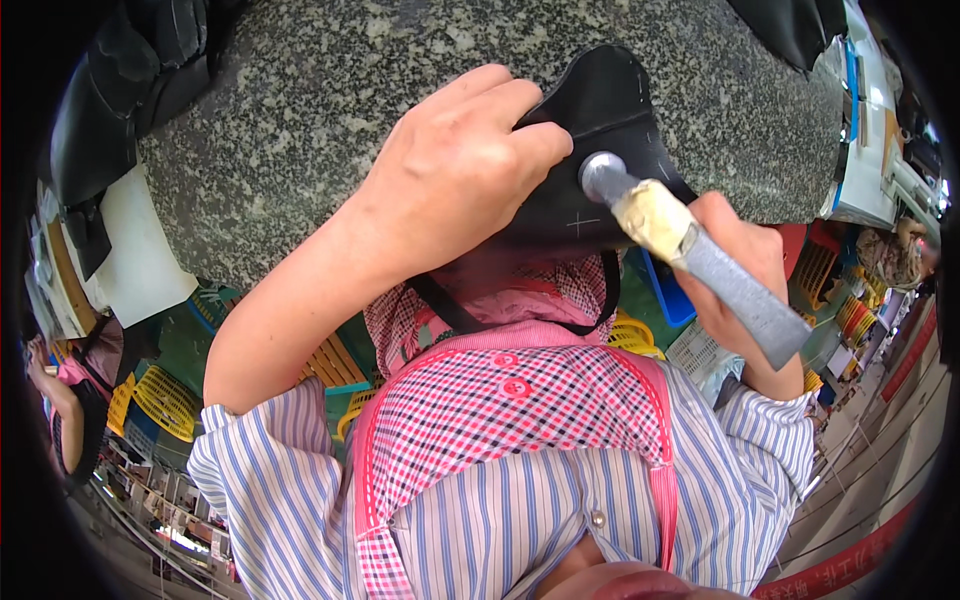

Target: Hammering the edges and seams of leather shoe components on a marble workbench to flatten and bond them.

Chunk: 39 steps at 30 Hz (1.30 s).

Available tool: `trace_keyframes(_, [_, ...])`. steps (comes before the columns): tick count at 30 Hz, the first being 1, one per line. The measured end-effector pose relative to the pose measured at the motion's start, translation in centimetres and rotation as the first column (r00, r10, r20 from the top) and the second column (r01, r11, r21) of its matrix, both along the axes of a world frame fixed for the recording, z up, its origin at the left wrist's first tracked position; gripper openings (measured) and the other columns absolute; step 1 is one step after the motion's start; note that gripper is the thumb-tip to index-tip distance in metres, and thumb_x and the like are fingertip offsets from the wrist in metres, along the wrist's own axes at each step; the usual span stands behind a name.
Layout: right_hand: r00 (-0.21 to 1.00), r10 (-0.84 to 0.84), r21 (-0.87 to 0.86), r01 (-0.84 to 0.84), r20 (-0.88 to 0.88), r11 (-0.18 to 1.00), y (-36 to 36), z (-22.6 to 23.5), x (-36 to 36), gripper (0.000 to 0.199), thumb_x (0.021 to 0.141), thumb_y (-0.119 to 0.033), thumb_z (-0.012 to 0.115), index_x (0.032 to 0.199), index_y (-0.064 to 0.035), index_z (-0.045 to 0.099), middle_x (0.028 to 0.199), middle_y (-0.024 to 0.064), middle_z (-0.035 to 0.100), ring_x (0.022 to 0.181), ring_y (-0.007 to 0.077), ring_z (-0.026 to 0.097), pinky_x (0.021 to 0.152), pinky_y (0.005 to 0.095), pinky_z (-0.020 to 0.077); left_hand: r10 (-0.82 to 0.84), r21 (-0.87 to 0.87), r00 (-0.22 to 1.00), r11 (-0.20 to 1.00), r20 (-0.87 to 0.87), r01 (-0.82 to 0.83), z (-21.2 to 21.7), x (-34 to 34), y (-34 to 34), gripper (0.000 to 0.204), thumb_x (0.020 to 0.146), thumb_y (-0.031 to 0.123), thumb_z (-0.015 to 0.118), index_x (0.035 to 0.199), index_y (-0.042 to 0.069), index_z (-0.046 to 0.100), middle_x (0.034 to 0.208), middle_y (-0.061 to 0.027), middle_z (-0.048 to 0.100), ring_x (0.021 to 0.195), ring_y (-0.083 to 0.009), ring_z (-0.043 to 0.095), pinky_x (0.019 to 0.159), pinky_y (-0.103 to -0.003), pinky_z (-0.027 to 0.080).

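Head view: the left hand (465, 165) arches knuckles-up over the left edge of the black piece (600, 95) on the slab (300, 100), fingertips hidden, so its grip cannot be told. The right hand (745, 245) clasps the hammer (700, 258), whose head partly hides it; black sheets (95, 115) lie leftward, a yellow basket (165, 400) lower down.

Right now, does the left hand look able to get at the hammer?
Probably yes: the hammer has one end close beside the left hand, with nothing visibly between them. That hand is on the black sheet, though, and the right hand holds the hammer.
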State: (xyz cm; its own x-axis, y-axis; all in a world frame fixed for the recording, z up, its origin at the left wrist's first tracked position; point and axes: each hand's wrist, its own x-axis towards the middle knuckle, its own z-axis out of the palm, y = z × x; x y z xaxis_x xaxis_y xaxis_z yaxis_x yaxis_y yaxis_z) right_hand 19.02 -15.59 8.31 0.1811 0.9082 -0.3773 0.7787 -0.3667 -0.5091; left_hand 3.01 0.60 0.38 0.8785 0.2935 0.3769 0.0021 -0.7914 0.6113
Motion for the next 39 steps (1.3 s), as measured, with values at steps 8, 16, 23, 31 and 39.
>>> trace_keyframes(8, [0.995,-0.040,0.058,0.046,-0.091,0.997,-1.3,-1.1,-0.4,0.012,0.081,-0.008,0.059,0.083,-0.0002,0.050,0.063,0.0127,0.049,0.053,0.0289,0.054,0.050,0.0294,0.0399,-0.172,0.351,0.983,0.926,0.067,0.138,0.4,-1.8,0.2,0.032,0.054,0.007,0.061,0.085,0.005,0.065,0.085,-0.0091,0.057,0.075,-0.0235,0.056,0.057,-0.032,0.047])
trace_keyframes(16, [0.997,-0.035,0.119,0.044,-0.074,0.992,-1.7,-1.6,-0.7,0.012,0.080,-0.008,0.060,0.083,-0.0003,0.050,0.062,0.0131,0.049,0.053,0.0298,0.053,0.049,0.0303,0.0388,-0.129,0.304,0.986,0.948,0.107,0.091,-0.3,-2.0,-0.4,0.027,0.057,0.007,0.066,0.083,0.000,0.065,0.082,-0.0119,0.056,0.072,-0.0242,0.056,0.057,-0.030,0.049])
trace_keyframes(23, [0.995,-0.051,0.111,0.061,-0.086,0.992,-1.6,-1.3,-0.8,0.012,0.079,-0.006,0.060,0.083,0.0000,0.050,0.062,0.0137,0.049,0.054,0.0295,0.055,0.050,0.0294,0.0392,0.049,-0.004,0.996,0.999,0.078,-0.049,-0.7,-1.3,0.1,0.027,0.058,0.004,0.071,0.084,0.010,0.068,0.074,-0.0076,0.054,0.067,-0.0224,0.053,0.055,-0.031,0.046])
trace_keyframes(31, [0.996,-0.050,0.107,0.058,-0.081,0.993,-1.5,-1.4,-0.8,0.011,0.081,-0.006,0.059,0.083,0.0001,0.051,0.061,0.0129,0.048,0.053,0.0261,0.054,0.050,0.0277,0.0383,0.079,0.100,0.993,0.991,0.086,-0.087,-0.6,-1.7,-0.4,0.024,0.060,0.007,0.070,0.083,0.009,0.067,0.072,-0.0070,0.053,0.067,-0.0219,0.053,0.058,-0.031,0.047])
trace_keyframes(39, [0.999,-0.031,0.478,0.010,0.036,0.878,1.0,-0.7,-0.4,0.016,0.075,-0.011,0.065,0.081,-0.0026,0.053,0.060,0.0095,0.056,0.053,0.0222,0.060,0.049,0.0284,0.0456,0.187,-0.030,0.979,0.981,-0.076,-0.189,0.6,-1.5,-0.8,0.016,0.067,0.008,0.071,0.082,0.008,0.067,0.066,-0.0067,0.053,0.061,-0.0237,0.051,0.053,-0.032,0.043])
